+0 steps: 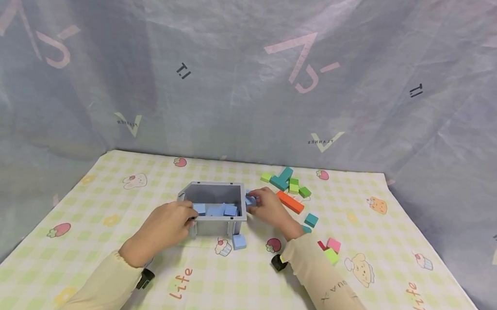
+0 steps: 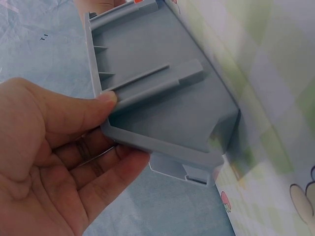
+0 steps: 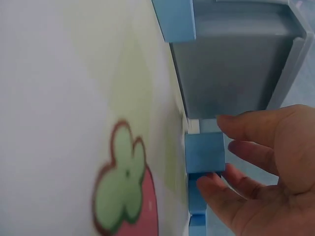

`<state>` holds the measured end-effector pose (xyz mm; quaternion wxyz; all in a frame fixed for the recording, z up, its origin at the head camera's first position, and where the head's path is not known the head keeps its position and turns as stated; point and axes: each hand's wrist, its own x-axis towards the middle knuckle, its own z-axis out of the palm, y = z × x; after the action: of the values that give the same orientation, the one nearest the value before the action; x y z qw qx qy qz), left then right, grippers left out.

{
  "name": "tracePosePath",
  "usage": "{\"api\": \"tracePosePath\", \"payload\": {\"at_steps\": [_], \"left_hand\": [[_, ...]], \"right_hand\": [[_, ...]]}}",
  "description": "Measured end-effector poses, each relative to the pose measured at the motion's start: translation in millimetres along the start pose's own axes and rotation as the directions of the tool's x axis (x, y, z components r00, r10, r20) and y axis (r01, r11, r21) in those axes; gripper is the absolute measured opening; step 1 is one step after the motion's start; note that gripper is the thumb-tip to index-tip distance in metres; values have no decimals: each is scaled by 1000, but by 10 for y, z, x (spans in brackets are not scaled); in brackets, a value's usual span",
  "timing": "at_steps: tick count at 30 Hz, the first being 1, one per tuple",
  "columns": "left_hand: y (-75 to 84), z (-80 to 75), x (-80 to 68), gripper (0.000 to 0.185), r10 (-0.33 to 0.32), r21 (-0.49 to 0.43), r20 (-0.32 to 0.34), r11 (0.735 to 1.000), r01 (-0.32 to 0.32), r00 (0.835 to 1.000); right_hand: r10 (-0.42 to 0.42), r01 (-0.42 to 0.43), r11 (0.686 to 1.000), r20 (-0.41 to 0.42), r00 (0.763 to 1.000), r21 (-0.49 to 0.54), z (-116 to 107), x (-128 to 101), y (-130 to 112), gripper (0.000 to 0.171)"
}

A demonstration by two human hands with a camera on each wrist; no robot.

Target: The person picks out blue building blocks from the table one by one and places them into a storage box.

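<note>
My left hand grips the near left corner of a grey plastic bin. In the left wrist view the thumb lies on the bin's ribbed wall, with the fingers behind the rim. Several light blue blocks lie inside. At the bin's right side, my right hand holds a blue block between thumb and fingers, low by the tablecloth. More blue blocks sit just beyond it in the right wrist view. One blue block rests at the bin's near right corner.
Behind the right hand lie teal blocks, green blocks and a long orange block. Near the right forearm are a small teal block, a pink block and a lime block. A grey curtain hangs behind the table.
</note>
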<state>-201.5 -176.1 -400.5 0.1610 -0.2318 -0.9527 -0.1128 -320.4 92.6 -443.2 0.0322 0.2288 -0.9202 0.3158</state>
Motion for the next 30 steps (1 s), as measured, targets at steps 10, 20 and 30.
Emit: {"api": "tracePosePath", "payload": {"at_steps": [10, 20, 30], "left_hand": [[5, -3, 8, 11, 3, -4, 5, 1000, -3, 1000], [1, -24, 11, 11, 3, 3, 6, 1000, -3, 1000], [9, -22, 9, 10, -3, 2, 9, 1000, 3, 1000]], "right_hand": [[-29, 30, 999, 81, 996, -18, 50, 14, -6, 32], [-5, 5, 1000, 93, 996, 6, 64, 25, 5, 30], [-14, 14, 1000, 97, 995, -4, 5, 14, 56, 30]]}}
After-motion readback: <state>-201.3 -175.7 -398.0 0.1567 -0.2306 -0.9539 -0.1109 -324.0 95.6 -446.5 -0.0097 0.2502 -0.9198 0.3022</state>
